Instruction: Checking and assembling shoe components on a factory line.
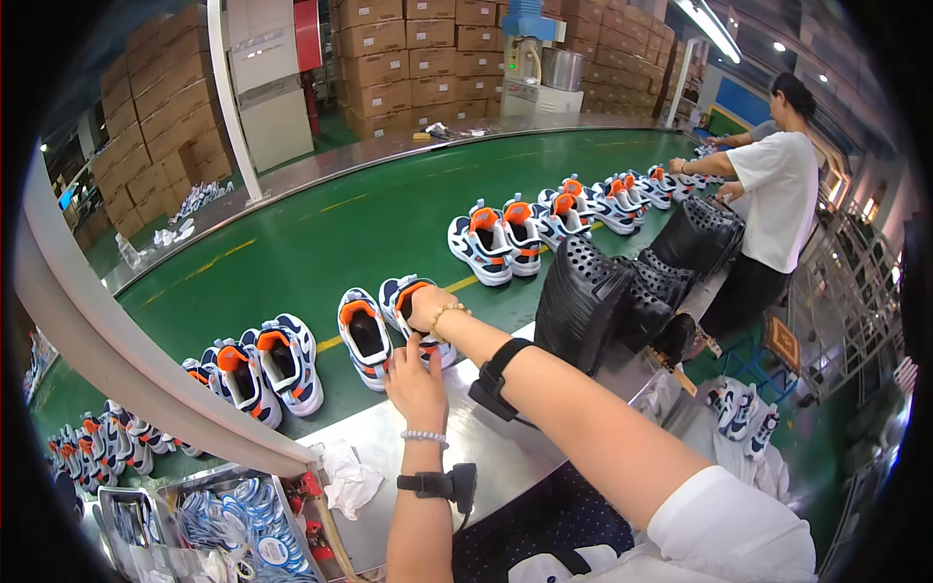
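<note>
My right hand (425,309) is at the opening of a white, navy and orange sneaker (445,352), its fingers curled over the edge and partly hidden inside. Just below, my left hand (416,377) has its fingers stretched apart, with the tips at the same sneaker's near end. What those fingertips press on is too small to tell. A matching sneaker (364,340) stands upright to the left, close to my left fingers. Both sneakers rest on the green belt (292,253), beside the metal work surface (389,457).
More sneakers (277,364) line the belt on both sides. Black perforated boot-like forms (583,301) stand at right. A pale post (126,350) crosses the left. Crumpled paper (350,481) and a bin of round tags (243,525) lie near left. A co-worker (782,185) stands far right.
</note>
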Demonstrator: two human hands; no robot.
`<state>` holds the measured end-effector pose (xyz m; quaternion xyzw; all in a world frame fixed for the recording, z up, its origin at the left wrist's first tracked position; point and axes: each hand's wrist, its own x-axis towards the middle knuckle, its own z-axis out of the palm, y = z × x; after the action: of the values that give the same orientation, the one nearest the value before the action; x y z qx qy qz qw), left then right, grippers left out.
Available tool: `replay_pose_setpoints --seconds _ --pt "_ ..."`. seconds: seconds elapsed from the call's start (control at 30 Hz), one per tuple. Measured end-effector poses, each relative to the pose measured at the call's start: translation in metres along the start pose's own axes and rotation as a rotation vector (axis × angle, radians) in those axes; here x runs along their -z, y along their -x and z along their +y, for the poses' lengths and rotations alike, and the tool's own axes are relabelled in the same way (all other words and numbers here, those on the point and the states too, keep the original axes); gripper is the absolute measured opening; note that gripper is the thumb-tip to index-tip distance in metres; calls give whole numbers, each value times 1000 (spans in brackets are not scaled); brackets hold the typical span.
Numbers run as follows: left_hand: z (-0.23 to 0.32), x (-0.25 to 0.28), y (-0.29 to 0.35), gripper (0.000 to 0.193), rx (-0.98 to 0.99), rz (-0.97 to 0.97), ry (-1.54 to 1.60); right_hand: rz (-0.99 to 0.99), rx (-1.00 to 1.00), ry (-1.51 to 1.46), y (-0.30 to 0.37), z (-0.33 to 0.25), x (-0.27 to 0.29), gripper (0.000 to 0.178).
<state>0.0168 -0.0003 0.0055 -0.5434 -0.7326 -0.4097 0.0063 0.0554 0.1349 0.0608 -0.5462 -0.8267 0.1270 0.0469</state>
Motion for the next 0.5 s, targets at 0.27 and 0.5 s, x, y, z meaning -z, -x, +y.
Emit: replay_pose_setpoints --seconds 0.27,0.5 --pt "-12 -2 3 40 -16 -1 18 251 71 72 15 -13 -13 15" --pt "-3 -1 2 40 -5 18 60 188 32 20 3 -10 -10 17"
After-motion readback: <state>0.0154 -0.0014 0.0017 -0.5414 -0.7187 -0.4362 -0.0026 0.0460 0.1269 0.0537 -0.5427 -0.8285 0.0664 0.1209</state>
